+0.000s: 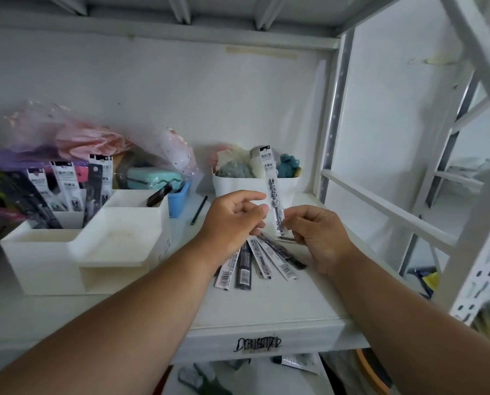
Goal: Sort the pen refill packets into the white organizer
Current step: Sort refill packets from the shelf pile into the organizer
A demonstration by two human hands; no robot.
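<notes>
My right hand (316, 236) pinches the lower end of a white pen refill packet (271, 183), which stands upright above the shelf. My left hand (233, 215) hovers just left of it with fingers loosely curled, and I cannot tell whether it touches the packet. Several more refill packets (255, 263) lie fanned out on the shelf under both hands. The white organizer (75, 252) sits at the left, and several packets (64, 186) stand in its back compartment.
A white bin (238, 185) of small soft items stands behind the hands. A blue basket (179, 201) and plastic bags (95, 141) sit at the back left. A dark pen (199, 210) lies by the basket. Metal shelf uprights (335, 115) rise at the right.
</notes>
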